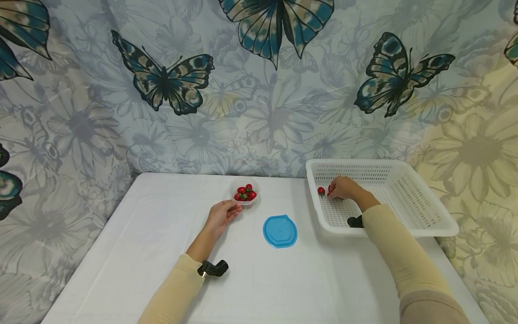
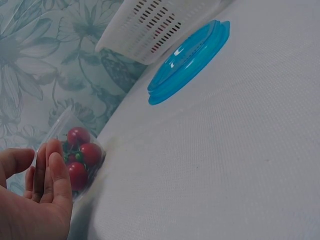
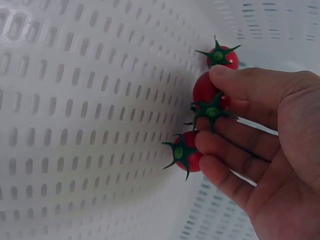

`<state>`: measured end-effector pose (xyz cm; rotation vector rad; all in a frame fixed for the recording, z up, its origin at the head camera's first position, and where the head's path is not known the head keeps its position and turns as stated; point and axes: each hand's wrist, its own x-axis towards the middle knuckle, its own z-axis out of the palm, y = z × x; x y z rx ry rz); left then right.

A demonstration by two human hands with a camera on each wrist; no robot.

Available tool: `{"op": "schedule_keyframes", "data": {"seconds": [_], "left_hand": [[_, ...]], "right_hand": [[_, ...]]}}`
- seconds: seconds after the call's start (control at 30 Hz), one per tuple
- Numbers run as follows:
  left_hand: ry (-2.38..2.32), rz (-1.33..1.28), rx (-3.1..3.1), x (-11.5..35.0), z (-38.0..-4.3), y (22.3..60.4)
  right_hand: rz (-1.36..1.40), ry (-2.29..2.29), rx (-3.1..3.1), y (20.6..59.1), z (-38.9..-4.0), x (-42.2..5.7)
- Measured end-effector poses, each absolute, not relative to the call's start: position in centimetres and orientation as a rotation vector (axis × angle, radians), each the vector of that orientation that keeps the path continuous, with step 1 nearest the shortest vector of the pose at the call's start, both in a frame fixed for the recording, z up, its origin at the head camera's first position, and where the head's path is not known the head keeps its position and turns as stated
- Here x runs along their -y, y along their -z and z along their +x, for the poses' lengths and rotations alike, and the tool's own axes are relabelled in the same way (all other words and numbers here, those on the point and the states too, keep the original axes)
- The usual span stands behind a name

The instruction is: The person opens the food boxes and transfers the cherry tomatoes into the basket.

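Note:
My right hand [image 1: 344, 188] is down inside a white perforated basket [image 1: 392, 231], near its left wall. Thumb and fingers pinch a cherry tomato [image 3: 202, 89] with a green star-shaped calyx. Close on either side of it lie another cherry tomato [image 3: 231, 60] and a third tomato [image 3: 194, 161], beside the fingertips. My left hand [image 1: 220, 217] has its fingers loosely extended at the near side of a small clear plastic container [image 1: 247, 204]. Several red cherry tomatoes [image 2: 90, 153] with green stems sit in that container; the fingers partly cover it in the left wrist view.
A round blue lid [image 1: 280, 231] with a tab lies on the white table [image 1: 121, 252] between container and basket. Behind the table hangs a butterfly-patterned cloth [image 1: 279, 117]. The basket stands at the table's right side, its walls raised around my right hand.

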<state>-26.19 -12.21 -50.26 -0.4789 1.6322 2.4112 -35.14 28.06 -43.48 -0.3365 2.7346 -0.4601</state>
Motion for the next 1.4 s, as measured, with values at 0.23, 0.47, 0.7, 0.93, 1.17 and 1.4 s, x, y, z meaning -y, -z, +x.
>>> {"op": "schedule_keyframes", "data": {"seconds": [0.23, 0.47, 0.7, 0.93, 1.17, 1.4], "left_hand": [[-2.413, -0.498, -1.629, 12.2, -26.2, 50.2], [-2.412, -0.509, -1.627, 12.1, -26.2, 50.2], [-2.403, -0.512, -1.637, 12.0, -26.3, 50.0], [-2.4, -0.519, -1.635, 12.0, -26.3, 50.2], [-2.409, -0.522, -1.633, 11.7, -26.3, 50.1], [-2.422, -0.543, -1.617, 11.7, -26.4, 50.1]], "right_hand": [[-0.355, 0.423, -2.691, 44.1, -35.7, -27.9], [-0.367, 0.402, -2.671, 43.8, -35.7, -27.7], [-0.295, 0.387, -2.653, 42.7, -35.5, -27.6], [-0.328, 0.355, -2.696, 41.2, -35.7, -27.7], [-0.397, 0.419, -2.755, 39.5, -36.4, -27.4], [-0.521, 0.425, -2.849, 37.5, -36.8, -25.4]]}}
